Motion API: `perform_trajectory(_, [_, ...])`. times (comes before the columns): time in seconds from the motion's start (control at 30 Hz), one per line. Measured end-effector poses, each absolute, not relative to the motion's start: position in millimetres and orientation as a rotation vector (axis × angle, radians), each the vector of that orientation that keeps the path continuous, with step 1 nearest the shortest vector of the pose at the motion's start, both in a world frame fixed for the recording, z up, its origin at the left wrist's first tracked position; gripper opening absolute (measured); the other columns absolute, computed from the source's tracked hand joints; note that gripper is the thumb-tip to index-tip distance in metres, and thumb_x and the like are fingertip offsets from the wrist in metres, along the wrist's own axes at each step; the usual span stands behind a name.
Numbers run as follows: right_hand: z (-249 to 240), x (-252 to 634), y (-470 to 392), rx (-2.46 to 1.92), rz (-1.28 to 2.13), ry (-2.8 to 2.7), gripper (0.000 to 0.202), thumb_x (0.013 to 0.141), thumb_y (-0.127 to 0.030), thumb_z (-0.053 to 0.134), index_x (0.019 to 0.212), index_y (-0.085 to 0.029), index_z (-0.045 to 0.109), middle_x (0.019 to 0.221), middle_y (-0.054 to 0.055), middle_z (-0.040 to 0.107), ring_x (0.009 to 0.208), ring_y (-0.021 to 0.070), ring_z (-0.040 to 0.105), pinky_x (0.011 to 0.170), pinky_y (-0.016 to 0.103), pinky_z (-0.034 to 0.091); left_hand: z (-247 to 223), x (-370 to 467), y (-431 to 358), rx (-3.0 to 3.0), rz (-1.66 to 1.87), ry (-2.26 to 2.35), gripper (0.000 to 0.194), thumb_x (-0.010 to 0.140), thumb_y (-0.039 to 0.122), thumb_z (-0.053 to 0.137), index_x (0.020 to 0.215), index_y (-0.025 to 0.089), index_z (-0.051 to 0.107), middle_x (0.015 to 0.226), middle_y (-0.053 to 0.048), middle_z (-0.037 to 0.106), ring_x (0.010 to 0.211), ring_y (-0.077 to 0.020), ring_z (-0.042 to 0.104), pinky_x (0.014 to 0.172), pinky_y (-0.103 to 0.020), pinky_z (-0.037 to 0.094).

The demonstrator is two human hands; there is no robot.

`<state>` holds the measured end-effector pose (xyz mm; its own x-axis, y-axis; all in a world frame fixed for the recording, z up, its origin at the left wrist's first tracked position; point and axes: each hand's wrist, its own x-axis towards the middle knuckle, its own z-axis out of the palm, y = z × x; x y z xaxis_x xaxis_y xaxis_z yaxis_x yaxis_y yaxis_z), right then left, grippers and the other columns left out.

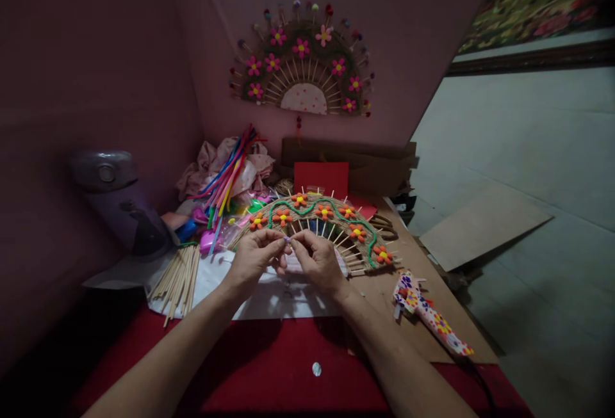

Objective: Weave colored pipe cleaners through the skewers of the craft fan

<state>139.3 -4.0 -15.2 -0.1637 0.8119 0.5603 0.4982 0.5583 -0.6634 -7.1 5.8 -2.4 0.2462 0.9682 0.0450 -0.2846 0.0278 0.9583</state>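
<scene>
My left hand [257, 257] and my right hand [318, 258] meet in front of me, thumbs and fingertips pinched together on a tiny purplish piece [287, 239]. It is too small to name. Right behind them lies a fan-shaped craft [314, 207] of twine and thin sticks, with orange flowers and a wavy green cord; my hands cover part of its lower middle. White paper [216, 290] spreads beneath my hands.
Wooden sticks [177, 280] lie left, near a purple tumbler [127, 213]. Colourful pipe cleaners [230, 178] are heaped behind. A flower-patterned glue gun [430, 315] rests on cardboard [375, 296] at right. A finished-looking fan [301, 66] hangs on the pink board.
</scene>
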Motion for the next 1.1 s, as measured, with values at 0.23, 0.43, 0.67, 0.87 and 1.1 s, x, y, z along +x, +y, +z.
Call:
perform_trajectory(0.23, [-14, 137, -9, -1.092, 0.179, -1.999, 0.015, 0.088, -0.019, 0.044, 0.082, -0.018, 0.058, 0.074, 0.002, 0.060, 0.068, 0.0133, 0.055, 0.067, 0.024, 0.038, -8, -6, 8, 1.130, 1.233, 0.803, 0.023, 0.065, 0.029, 0.071, 0.073, 0.011, 0.059, 0.057, 0.000, 0.060, 0.039, -0.0087, 0.050, 0.032, -0.020, 0.042])
perform_trajectory(0.43, [-13, 140, -9, -1.087, 0.068, -2.116, 0.013, 0.086, -0.014, 0.045, 0.085, -0.018, 0.057, 0.078, 0.002, 0.059, 0.071, 0.0136, 0.054, 0.067, 0.024, 0.037, -8, -7, 9, 1.010, 1.206, 0.773, 0.022, 0.062, 0.026, 0.073, 0.070, 0.010, 0.060, 0.058, -0.001, 0.060, 0.037, -0.0062, 0.047, 0.030, -0.016, 0.036])
perform_trajectory(0.67, [-8, 142, -10, -1.165, -0.148, -2.310, 0.011, 0.085, -0.016, 0.045, 0.085, -0.017, 0.056, 0.079, 0.004, 0.060, 0.072, 0.0159, 0.054, 0.064, 0.025, 0.036, -10, -6, 10, 1.149, 1.166, 0.940, 0.018, 0.065, 0.027, 0.068, 0.070, 0.012, 0.059, 0.052, 0.001, 0.058, 0.033, -0.0064, 0.044, 0.028, -0.017, 0.030])
perform_trajectory(0.87, [-7, 145, -7, -1.087, -0.270, -2.416, 0.008, 0.082, -0.016, 0.048, 0.080, -0.014, 0.055, 0.076, 0.007, 0.059, 0.071, 0.0182, 0.053, 0.063, 0.028, 0.037, -15, -10, 10, 1.663, 1.008, 1.083, 0.007, 0.066, 0.013, 0.060, 0.060, 0.015, 0.060, 0.043, 0.004, 0.053, 0.037, -0.0061, 0.046, 0.036, -0.016, 0.032])
perform_trajectory(1.1, [-6, 147, -4, -1.083, 0.377, -1.832, 0.013, 0.082, -0.022, 0.053, 0.070, -0.018, 0.055, 0.062, -0.002, 0.056, 0.057, 0.0107, 0.051, 0.055, 0.021, 0.039, -1, -15, 7, 1.178, 0.841, 0.713, 0.017, 0.062, 0.024, 0.073, 0.066, 0.011, 0.062, 0.049, -0.003, 0.060, 0.040, -0.0099, 0.053, 0.039, -0.019, 0.039])
